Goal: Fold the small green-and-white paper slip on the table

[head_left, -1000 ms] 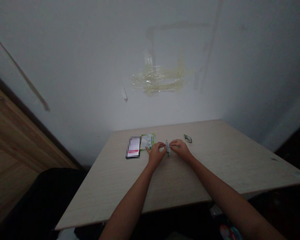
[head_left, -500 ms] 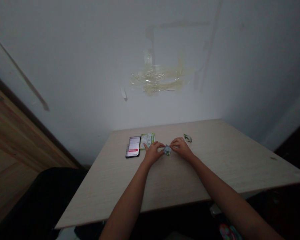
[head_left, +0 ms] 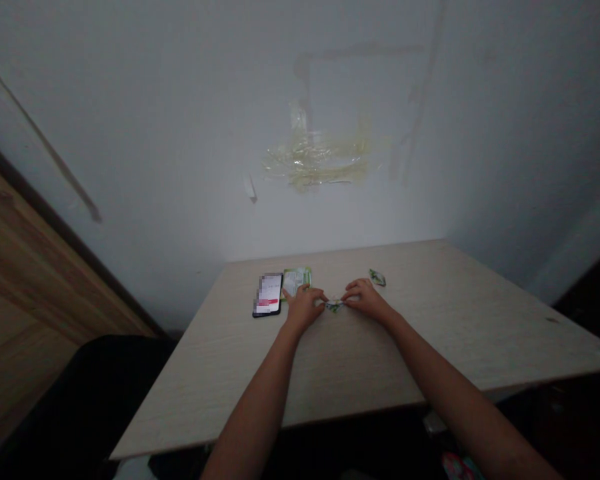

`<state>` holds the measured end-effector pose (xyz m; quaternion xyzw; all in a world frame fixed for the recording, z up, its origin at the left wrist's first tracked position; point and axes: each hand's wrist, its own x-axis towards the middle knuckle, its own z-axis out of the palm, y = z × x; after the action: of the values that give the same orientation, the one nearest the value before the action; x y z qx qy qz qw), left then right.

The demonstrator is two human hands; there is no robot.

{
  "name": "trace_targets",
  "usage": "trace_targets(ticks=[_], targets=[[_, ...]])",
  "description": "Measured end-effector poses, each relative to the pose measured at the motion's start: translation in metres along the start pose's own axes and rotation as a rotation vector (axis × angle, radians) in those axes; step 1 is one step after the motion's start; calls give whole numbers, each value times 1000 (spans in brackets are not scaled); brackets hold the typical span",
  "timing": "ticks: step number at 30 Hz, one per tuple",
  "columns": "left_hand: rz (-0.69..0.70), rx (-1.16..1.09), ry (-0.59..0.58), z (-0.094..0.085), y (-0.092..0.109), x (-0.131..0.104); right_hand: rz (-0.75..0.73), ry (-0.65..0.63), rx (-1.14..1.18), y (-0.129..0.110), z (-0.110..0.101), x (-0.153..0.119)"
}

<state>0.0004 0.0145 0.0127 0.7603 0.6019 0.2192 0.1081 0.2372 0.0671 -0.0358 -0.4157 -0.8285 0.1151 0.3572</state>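
Note:
Between my two hands, low over the table, is a small folded piece of printed paper, white and green. My left hand pinches its left end with the fingertips. At its right end, the fingers of my right hand pinch it too. Beyond my right hand lies a second small folded piece in similar colours. A green and white printed sheet lies just past my left hand, which partly covers its lower edge.
A phone with its screen lit lies left of the printed sheet. The pale wooden table meets a wall with old tape on it. A dark shape stands by the table's left side.
The small folded paper, which showed a flat, diamond-like face, now looks lower and flatter, with its upper edge changed. Both hands still hold its ends.

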Motion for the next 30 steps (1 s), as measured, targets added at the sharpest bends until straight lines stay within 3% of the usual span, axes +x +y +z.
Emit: trace_targets(ticks=[12,30], targets=[[-4,76,49,3,14,-5,65,19,-50,-10,5,1],[11,86,63,13,14,-6,118,6,-115,-23,9,1]])
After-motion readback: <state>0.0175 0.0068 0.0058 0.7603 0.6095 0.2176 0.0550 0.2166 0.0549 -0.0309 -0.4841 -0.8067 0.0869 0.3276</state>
